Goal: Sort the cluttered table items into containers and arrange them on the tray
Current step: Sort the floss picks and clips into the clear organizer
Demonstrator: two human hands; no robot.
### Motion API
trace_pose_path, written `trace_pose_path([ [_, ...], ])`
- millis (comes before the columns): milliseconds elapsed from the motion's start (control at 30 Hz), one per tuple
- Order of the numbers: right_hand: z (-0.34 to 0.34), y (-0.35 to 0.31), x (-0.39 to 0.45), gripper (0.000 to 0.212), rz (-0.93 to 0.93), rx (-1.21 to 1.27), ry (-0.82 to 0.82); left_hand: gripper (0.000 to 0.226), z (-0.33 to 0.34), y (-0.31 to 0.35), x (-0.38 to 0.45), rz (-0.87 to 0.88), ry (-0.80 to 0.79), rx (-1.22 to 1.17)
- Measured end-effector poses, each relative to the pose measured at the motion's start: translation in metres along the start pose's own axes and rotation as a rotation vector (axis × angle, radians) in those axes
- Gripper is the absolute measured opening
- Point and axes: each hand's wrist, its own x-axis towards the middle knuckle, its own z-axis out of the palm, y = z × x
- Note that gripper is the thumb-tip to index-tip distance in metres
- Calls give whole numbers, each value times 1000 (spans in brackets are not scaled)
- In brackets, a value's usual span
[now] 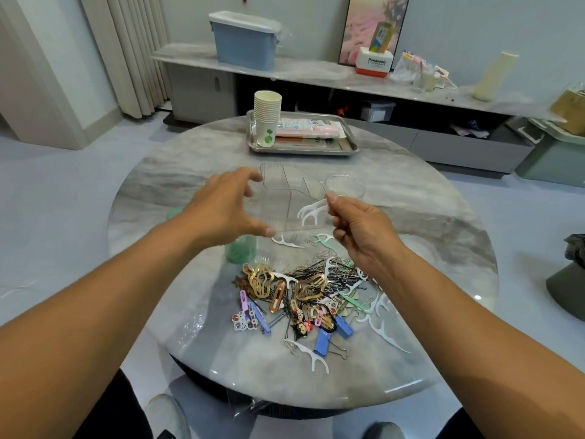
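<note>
A heap of small clutter [304, 296] lies on the round marble table [177, 185]: hair clips, black hairpins, paper clips, blue binder clips, white and green floss picks. My left hand [224, 207] grips a clear plastic cup [291, 185], held tilted above the table. At that cup's mouth, my right hand [364, 232] pinches white floss picks [311, 212]. A second clear cup [345, 185] stands upright just behind my right hand. The steel tray [348, 147] sits at the table's far side.
On the tray stand a stack of paper cups [267, 118] and flat pink and white packets [308, 126]. A green translucent object [240, 250] sits under my left hand. A long cabinet with a blue bin [243, 42] lies beyond the table.
</note>
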Motion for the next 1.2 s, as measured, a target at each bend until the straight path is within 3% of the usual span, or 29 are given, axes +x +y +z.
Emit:
trace_pose_path([
  [100,-2,1,0,15,18,-58,58,117,1,-21,2,-181,-96,232],
  [167,2,3,-1,15,20,-78,52,125,11,-31,2,-272,-190,247],
  [267,5,4,-3,16,28,-82,32,122,30,-41,0,-368,-217,51],
  [333,6,4,-4,19,36,-78,18,106,43,-47,-2,-380,-151,-105],
  [467,7,5,-6,18,43,-50,-5,76,55,-51,-8,-310,-19,-297],
  [533,7,4,-6,17,47,-30,-10,70,51,-47,-7,-204,7,-278],
  [633,7,3,-5,17,48,-21,-17,72,43,-37,-4,-48,17,-175],
  [933,19,9,-9,10,7,-87,-34,70,47,-10,-13,18,-154,-350],
  [1067,26,13,-13,15,21,-133,23,74,50,-1,-17,84,-120,-278],
  [1200,31,18,-19,7,15,-68,-24,77,52,6,-21,89,-31,-216],
])
